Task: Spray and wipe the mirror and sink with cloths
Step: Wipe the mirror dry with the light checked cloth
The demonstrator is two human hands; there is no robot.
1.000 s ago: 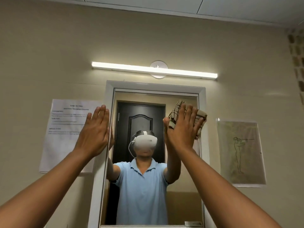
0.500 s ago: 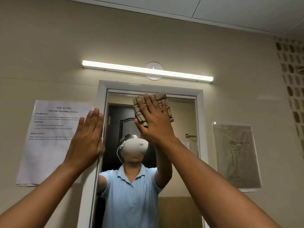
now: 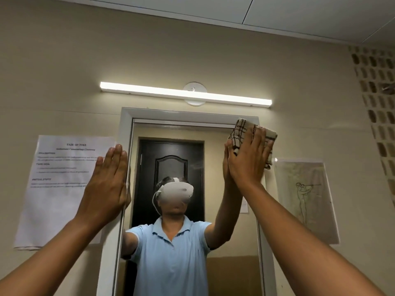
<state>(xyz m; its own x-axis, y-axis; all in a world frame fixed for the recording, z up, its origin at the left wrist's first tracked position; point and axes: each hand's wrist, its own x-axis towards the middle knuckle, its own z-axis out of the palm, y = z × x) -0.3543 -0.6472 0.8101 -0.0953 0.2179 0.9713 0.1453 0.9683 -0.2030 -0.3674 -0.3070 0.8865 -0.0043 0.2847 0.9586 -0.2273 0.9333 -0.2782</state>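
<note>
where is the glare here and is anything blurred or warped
Head view: the light bar above the mirror blows out white; the notice has small print too soft to read; the mirror frame splays toward the bottom; the checked cloth under the right hand is sharp.

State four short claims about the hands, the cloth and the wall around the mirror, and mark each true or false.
1. The right hand presses a checked cloth against the upper right corner of the mirror. True.
2. The left hand holds a spray bottle. False: it lies flat with straight fingers at the mirror's left frame edge and holds nothing.
3. The light bar above the mirror is lit. True.
4. The printed sheet hangs to the right of the mirror. False: it hangs to the left; a drawing hangs on the right.
</note>
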